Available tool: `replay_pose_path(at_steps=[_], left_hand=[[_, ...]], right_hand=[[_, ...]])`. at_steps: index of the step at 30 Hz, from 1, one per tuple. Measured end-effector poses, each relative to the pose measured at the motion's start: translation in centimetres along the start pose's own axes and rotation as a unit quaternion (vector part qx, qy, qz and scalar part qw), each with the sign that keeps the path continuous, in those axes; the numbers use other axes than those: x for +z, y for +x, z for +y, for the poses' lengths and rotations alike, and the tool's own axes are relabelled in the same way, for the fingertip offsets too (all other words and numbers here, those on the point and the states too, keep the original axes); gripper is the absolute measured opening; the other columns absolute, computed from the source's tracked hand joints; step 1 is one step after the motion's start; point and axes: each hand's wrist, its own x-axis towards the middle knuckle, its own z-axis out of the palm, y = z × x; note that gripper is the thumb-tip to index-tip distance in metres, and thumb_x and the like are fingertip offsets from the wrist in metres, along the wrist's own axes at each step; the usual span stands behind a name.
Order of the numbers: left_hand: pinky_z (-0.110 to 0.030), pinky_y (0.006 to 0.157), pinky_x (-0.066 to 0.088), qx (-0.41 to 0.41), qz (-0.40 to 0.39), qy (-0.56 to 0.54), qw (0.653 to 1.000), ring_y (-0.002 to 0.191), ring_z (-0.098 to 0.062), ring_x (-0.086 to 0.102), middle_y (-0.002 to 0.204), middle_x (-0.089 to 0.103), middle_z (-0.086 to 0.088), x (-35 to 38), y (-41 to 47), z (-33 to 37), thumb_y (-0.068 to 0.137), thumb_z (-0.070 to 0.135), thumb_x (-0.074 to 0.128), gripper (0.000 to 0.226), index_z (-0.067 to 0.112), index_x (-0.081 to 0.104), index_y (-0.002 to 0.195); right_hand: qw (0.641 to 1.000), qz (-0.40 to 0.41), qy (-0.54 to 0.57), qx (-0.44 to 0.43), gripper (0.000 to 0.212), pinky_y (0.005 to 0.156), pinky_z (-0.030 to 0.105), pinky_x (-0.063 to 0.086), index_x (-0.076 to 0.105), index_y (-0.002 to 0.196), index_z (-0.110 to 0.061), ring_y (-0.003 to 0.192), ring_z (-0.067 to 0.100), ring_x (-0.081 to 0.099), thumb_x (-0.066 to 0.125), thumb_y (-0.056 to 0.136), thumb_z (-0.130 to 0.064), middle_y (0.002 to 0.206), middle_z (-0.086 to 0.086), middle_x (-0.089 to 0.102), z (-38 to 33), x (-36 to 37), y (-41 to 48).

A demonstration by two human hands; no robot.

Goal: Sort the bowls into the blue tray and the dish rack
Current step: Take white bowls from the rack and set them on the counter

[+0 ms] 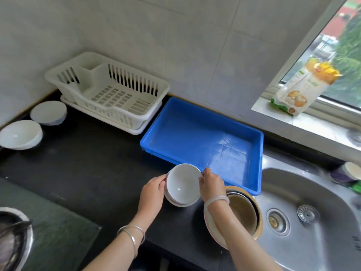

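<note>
Left fingers (161,181) grip the top bowl (182,185) at its 9 o'clock rim; right fingers (203,178) pinch at 3 o'clock.

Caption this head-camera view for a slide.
Left hand and right hand grip the top white bowl of a stack on the black counter, beside the blue tray.

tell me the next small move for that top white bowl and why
Probably lift the small round white ceramic bowl clear of the white bowls stacked beneath it and carry it toward the rectangular blue plastic tray: both the left hand and right hand grip its rim, and the tray lies just behind.
</note>
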Motion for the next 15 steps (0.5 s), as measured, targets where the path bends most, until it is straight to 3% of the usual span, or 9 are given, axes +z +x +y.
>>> replay_pose_path(at_steps=[5,10,15], left_hand=[[-0.024,0.085,0.045,0.004,-0.007,0.026,1.000,0.100,-0.011,0.055,0.113,0.059,0.003,0.2,0.8,0.2,0.093,0.022,0.051,0.031,0.018,0.058,0.123],[-0.024,0.074,0.043,-0.016,0.001,0.073,0.997,0.086,-0.009,0.051,0.106,0.056,0.002,1.1,1.7,1.2,0.089,0.017,0.055,0.020,0.020,0.059,0.108],[-0.026,0.070,0.046,-0.010,0.025,0.097,0.995,0.086,-0.013,0.055,0.101,0.058,0.002,1.3,1.8,1.7,0.089,0.012,0.052,0.020,0.020,0.059,0.107]], right_hand=[[0.996,0.030,0.086,0.024,0.017,0.071,0.033,0.042,0.054,0.101,-0.008,0.092,0.037,0.059,0.045,0.094,-0.021,0.099,0.017,0.067,1.5,-1.2,-0.9],[0.986,0.071,0.140,0.048,0.011,0.065,0.024,0.034,0.056,0.098,-0.012,0.073,0.025,0.052,0.051,0.093,-0.020,0.098,0.010,0.069,2.6,-2.5,-1.3],[0.982,0.078,0.160,0.058,0.011,0.065,0.022,0.035,0.058,0.098,-0.011,0.072,0.020,0.051,0.053,0.092,-0.019,0.097,0.009,0.068,3.2,-3.4,-1.7]])
